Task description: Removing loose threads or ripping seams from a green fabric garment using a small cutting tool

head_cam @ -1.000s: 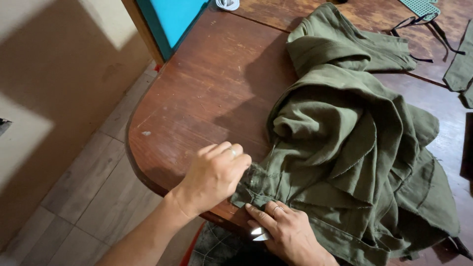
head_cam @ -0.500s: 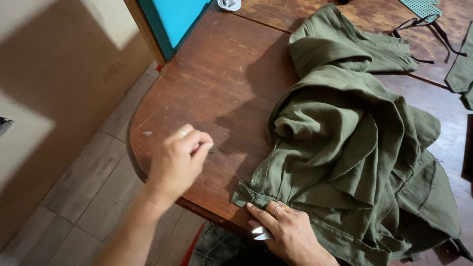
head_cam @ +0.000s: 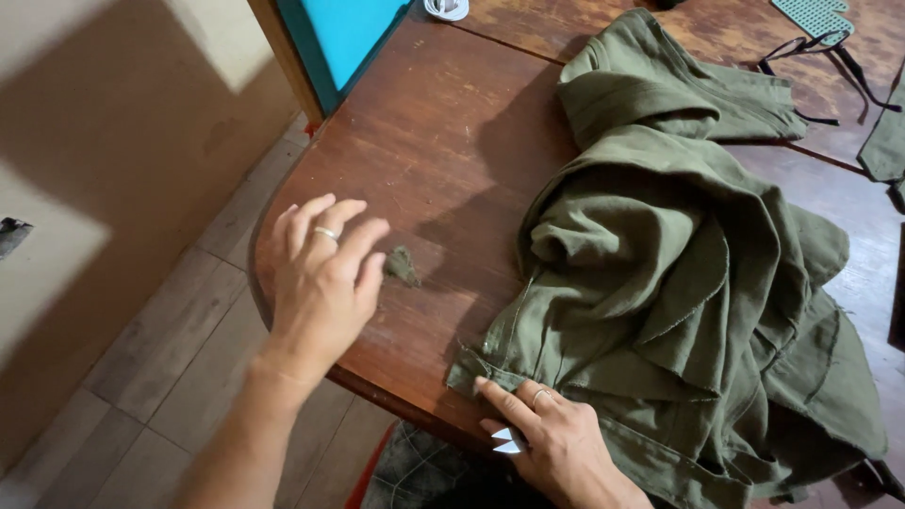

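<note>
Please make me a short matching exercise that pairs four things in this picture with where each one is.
Things:
1. left hand
2. right hand
3. small olive scrap
4. green garment

Places:
A. heaped over the right side of the wooden table
B. on bare wood just beyond the fingertips
C. pressing the garment's hem at the near edge
D. spread open over the table's rounded end

Pairs: 1-D, 2-C, 3-B, 4-A
</note>
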